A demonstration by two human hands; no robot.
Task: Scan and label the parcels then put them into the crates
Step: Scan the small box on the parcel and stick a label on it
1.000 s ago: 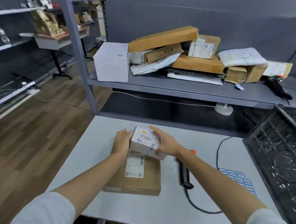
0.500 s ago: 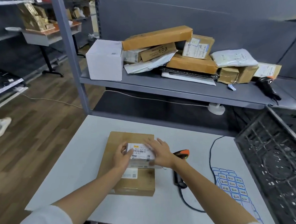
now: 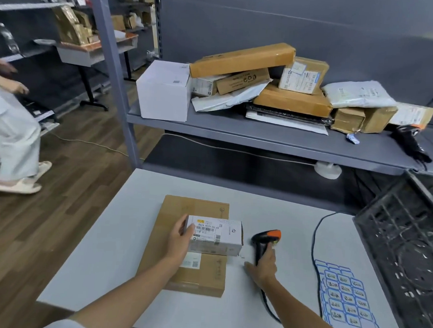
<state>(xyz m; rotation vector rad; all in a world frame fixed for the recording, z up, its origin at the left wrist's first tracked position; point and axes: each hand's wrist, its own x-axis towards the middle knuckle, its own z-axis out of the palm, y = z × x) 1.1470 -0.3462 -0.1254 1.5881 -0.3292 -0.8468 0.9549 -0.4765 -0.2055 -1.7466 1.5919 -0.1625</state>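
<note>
step: scan not yet done | left hand (image 3: 178, 244) holds white parcel (image 3: 215, 235) atop brown box (image 3: 193, 245) | right hand (image 3: 264, 268) grips scanner (image 3: 265, 239) right of box | labelling, crate (image 3: 406, 261) pending

I am holding a small white cardboard box (image 3: 215, 236), smooth, its paper label glossy. Under it a matt brown cardboard parcel (image 3: 193, 245) is lying on my smooth white table (image 3: 105, 253). At lower right, a black plastic crate (image 3: 406, 249) is looking rough.

Passer-by (image 3: 11, 128) on wooden floor (image 3: 65, 206)
</note>
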